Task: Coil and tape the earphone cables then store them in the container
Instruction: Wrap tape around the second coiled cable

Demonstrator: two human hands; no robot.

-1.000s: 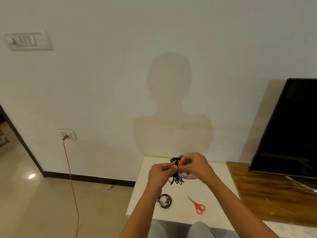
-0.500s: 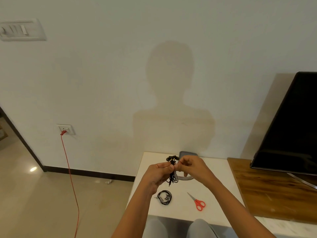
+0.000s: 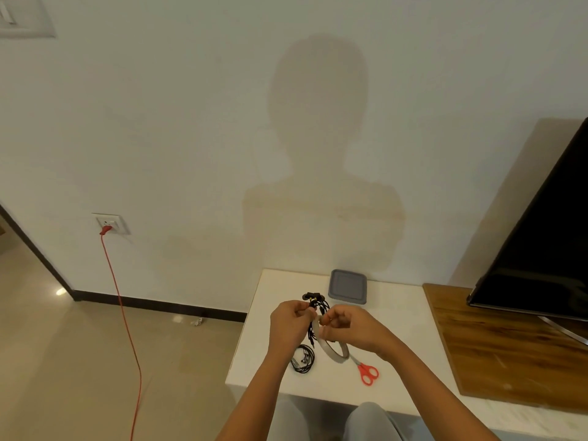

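Observation:
Above the white table point(image 3: 397, 316), my left hand point(image 3: 291, 323) grips a coiled black earphone cable point(image 3: 316, 305), whose earbuds stick up above the fingers. My right hand point(image 3: 346, 326) pinches the rim of a white tape roll point(image 3: 334, 351) right beside the coil; the roll hangs tilted down toward the table. Another coiled black earphone cable point(image 3: 303, 362) lies on the table under my left wrist. A grey lidded container point(image 3: 347, 286) stands at the table's back edge by the wall.
Red-handled scissors point(image 3: 367, 372) lie on the table right of the loose coil. A wooden stand point(image 3: 509, 351) with a black TV point(image 3: 537, 256) is on the right. A red cord point(image 3: 122, 313) hangs from a wall socket on the left.
The tape roll now shows hanging from my right hand beside the coil. Both hands have dropped a little toward me, and the grey container is in full view behind them.

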